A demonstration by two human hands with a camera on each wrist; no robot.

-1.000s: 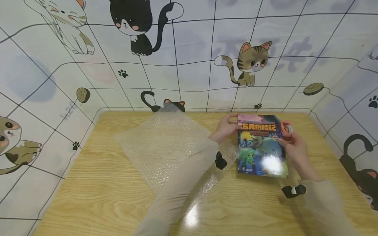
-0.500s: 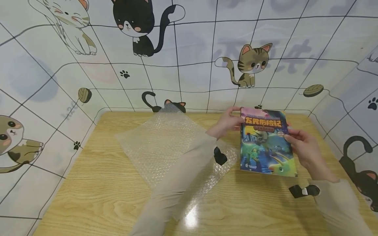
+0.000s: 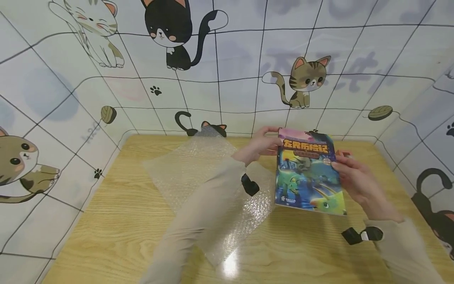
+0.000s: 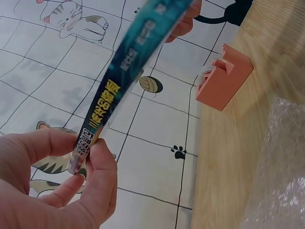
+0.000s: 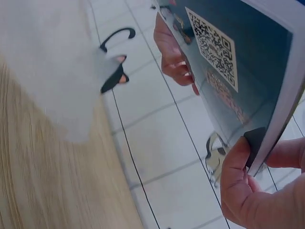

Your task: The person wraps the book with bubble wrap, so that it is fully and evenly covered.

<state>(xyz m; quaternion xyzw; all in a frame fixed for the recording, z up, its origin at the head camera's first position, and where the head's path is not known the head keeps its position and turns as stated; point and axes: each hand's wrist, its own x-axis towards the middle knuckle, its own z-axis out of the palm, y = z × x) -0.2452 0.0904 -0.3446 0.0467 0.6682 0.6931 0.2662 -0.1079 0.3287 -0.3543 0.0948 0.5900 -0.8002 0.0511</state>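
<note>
A glossy book (image 3: 308, 173) with a colourful dinosaur cover and yellow-orange title is held up above the table, tilted toward the head camera. My left hand (image 3: 260, 144) pinches its upper left edge at the spine; in the left wrist view, thumb and fingers of the left hand (image 4: 71, 176) grip the spine's end. On the opposite side, my right hand (image 3: 358, 181) grips the book's right edge, thumb on the front cover. The back cover (image 5: 238, 62), with a QR code, shows in the right wrist view, where fingers of the right hand (image 5: 262, 181) press against it.
A sheet of bubble wrap (image 3: 191, 165) lies spread on the wooden table (image 3: 117, 221), partly under the left sleeve. An orange tape dispenser (image 4: 224, 78) stands on the table behind the book. A cat-patterned cloth wall (image 3: 241, 79) borders the back and sides.
Both hands keep hold of the book. It rose and moved slightly right, then shifted back left, its lower edge swinging a little; the dispenser was briefly almost hidden behind it.
</note>
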